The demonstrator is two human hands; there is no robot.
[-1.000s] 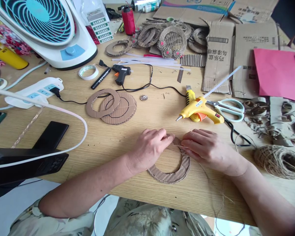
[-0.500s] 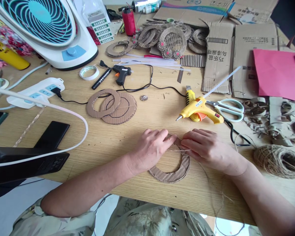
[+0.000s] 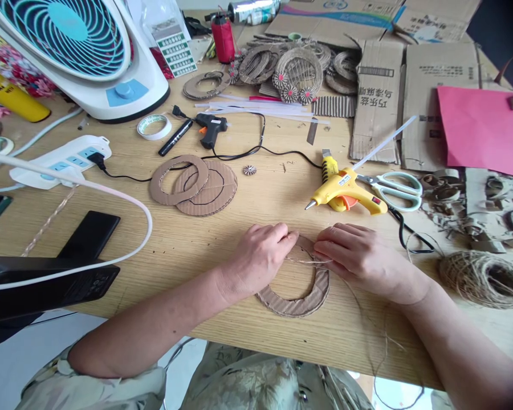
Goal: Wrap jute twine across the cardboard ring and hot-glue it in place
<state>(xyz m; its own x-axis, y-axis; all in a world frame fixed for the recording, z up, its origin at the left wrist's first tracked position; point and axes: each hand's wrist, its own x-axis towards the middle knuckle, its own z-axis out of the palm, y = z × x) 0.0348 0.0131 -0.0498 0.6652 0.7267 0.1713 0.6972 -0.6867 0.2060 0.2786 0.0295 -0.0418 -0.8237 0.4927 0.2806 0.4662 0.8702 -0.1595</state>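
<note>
A cardboard ring (image 3: 297,304) lies flat near the table's front edge. My left hand (image 3: 260,256) is closed on the ring's upper left part, thumb and fingers pinched together. At the upper right of the ring, my right hand (image 3: 357,253) has its fingers pressed together on the cardboard and a thin twine. The twine (image 3: 310,262) crosses the ring between both hands and trails down past the table edge on the right. A ball of twine (image 3: 483,279) rests to the right of my right forearm.
Beyond my hands lie a yellow glue gun (image 3: 346,191), scissors (image 3: 397,191) and a cardboard disc (image 3: 216,188) under another ring. A fan (image 3: 123,91), power strip (image 3: 64,162) and white cable (image 3: 141,210) are left. Cardboard scraps (image 3: 448,196) lie right.
My left hand has moved slightly left along the ring, so more of its top shows between my hands. My right hand has barely moved.
</note>
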